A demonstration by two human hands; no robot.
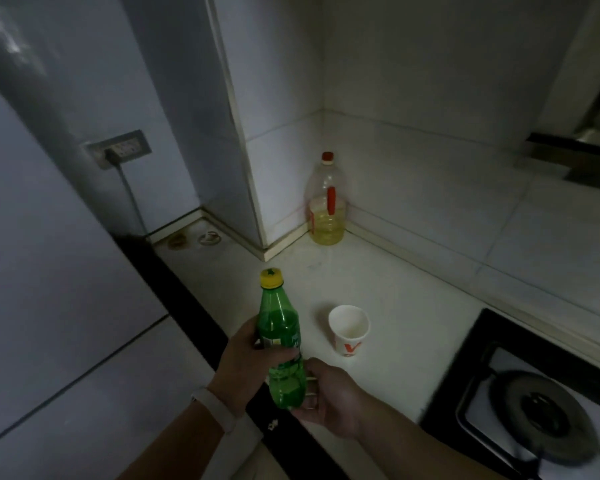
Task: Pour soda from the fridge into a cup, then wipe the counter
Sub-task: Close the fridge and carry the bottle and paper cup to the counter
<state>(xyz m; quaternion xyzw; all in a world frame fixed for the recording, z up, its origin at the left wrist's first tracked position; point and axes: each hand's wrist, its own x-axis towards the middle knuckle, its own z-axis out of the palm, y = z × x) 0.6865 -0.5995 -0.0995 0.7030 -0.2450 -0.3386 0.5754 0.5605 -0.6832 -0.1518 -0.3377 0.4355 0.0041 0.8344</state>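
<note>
Capped green soda bottle (pixel 282 341) near-upright above counter edge; white paper cup (pixel 349 329) upright alongside.

Glossy green plastic soda bottle (pixel 282 344), matt paper cup (pixel 349 329), smooth pale counter (pixel 395 292)

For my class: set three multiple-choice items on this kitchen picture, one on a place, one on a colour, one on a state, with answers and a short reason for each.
1. Where does the oil bottle stand?
A. in the counter's back corner
B. on the stove
C. inside the paper cup

2. What colour is the soda bottle cap?
A. red
B. yellow
C. blue

3. What state is the soda bottle in?
A. capped
B. pouring
C. lying flat

Answers: 1 A, it stands where the walls meet; 2 B, yellow cap on a green bottle; 3 A, the left hand and right hand hold it near upright, cap on, beside the paper cup.
</note>
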